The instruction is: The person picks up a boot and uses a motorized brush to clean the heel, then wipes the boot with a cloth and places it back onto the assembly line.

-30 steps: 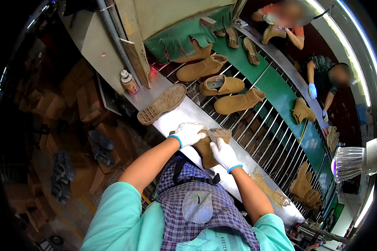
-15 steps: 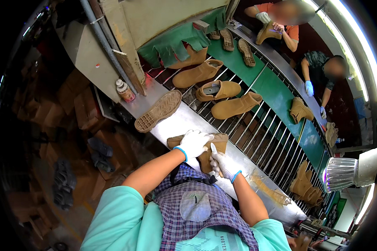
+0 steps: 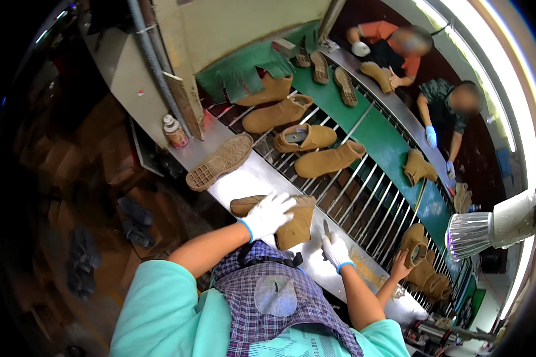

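A tan suede boot (image 3: pixel 289 223) lies on the metal bench (image 3: pixel 250 178) in front of me. My left hand (image 3: pixel 269 215), in a white glove with a blue cuff, presses down on top of the boot. To the boot's right, my right hand (image 3: pixel 335 249), gloved the same way, holds a thin dark tool (image 3: pixel 326 228) pointing up. A loose tan sole (image 3: pixel 220 161) lies tread-up on the bench beyond the boot.
Several tan boots (image 3: pixel 324 159) lie on a roller conveyor (image 3: pixel 351 190) with a green belt (image 3: pixel 393 149) behind. A small bottle (image 3: pixel 175 131) stands by a post. Two people work across the line; another person's hand (image 3: pixel 401 266) holds a boot at right. A lamp (image 3: pixel 488 229) hangs at right.
My right hand has come off the boot and moved right with the tool. My left hand stays on the boot, which now lies flatter on the bench.
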Demonstrator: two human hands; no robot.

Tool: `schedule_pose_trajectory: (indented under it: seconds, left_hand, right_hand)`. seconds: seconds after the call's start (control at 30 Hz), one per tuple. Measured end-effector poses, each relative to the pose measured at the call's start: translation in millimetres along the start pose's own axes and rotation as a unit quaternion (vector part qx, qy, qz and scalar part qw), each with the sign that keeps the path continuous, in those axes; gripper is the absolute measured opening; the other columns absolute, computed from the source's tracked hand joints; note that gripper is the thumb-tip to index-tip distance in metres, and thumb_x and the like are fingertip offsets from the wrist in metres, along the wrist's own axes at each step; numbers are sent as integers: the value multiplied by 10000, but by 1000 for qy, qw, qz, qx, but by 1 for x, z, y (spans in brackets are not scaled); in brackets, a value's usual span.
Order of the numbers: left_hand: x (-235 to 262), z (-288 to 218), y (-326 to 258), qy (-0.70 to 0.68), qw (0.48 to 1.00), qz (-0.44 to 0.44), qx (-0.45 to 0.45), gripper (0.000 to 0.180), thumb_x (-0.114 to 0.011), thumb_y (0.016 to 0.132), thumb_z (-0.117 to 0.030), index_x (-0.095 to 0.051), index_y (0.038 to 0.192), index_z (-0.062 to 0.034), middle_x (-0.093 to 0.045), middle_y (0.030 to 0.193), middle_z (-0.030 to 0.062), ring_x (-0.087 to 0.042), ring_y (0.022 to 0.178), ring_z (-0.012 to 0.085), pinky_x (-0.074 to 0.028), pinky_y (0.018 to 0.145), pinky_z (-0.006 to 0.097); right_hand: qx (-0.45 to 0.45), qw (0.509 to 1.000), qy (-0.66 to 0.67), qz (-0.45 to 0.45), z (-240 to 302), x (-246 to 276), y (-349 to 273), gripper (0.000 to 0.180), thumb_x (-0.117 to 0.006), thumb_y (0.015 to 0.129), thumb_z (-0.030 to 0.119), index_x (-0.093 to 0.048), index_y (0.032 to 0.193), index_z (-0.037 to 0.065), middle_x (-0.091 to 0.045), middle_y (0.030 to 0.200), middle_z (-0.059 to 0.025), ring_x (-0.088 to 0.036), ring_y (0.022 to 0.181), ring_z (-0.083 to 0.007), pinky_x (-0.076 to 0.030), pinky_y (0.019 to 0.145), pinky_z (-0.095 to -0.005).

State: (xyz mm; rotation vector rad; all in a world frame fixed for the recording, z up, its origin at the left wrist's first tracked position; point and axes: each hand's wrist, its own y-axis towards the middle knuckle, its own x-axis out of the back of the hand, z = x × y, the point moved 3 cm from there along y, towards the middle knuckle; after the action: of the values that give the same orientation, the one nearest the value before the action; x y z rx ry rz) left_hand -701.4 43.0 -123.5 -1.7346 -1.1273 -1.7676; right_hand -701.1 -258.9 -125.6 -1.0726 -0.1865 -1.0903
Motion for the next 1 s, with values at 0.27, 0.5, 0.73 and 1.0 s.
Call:
schedule_pose_trajectory:
  seconds: [0.27, 0.5, 0.73, 1.0]
  left_hand:
    - [39, -9, -232, -102, 886, 15, 451, 586, -737, 907, -283, -620, 1449, -96, -580, 1508, 176, -518, 1410, 382, -402, 1208, 505]
    - [2, -62, -347, -245, 699, 183, 646, 608, -659, 994, -359, -551, 1543, -120, -543, 1561, 209, -541, 1396, 413, -444, 1172, 489]
    - [-27, -61, -359, -359, 632, 157, 668, 476, -609, 1032, -265, -631, 1466, -73, -658, 1441, 228, -646, 1286, 407, -528, 1088, 455]
    - [-109, 1, -434, -426, 622, 115, 647, 530, -652, 981, -321, -675, 1407, -8, -709, 1361, 248, -668, 1281, 382, -509, 1088, 405]
  right_hand:
    - [256, 895, -280, -235, 26, 6, 16, 614, -765, 895, 322, -593, 1405, 27, -618, 1320, -311, -638, 1174, -487, -526, 1021, -543]
    - [460, 829, -310, -66, 218, -63, 19, 872, -896, 740, 328, -517, 1485, 80, -616, 1347, -200, -603, 1247, -395, -475, 1059, -512]
    - [477, 792, -380, -45, 254, -158, 26, 514, -650, 926, 228, -564, 1417, 104, -640, 1279, -176, -630, 1175, -368, -475, 1013, -535]
    - [445, 840, -309, -35, 266, -82, 7, 469, -820, 796, 363, -684, 1145, 82, -697, 1188, -208, -654, 1111, -427, -513, 980, -534]
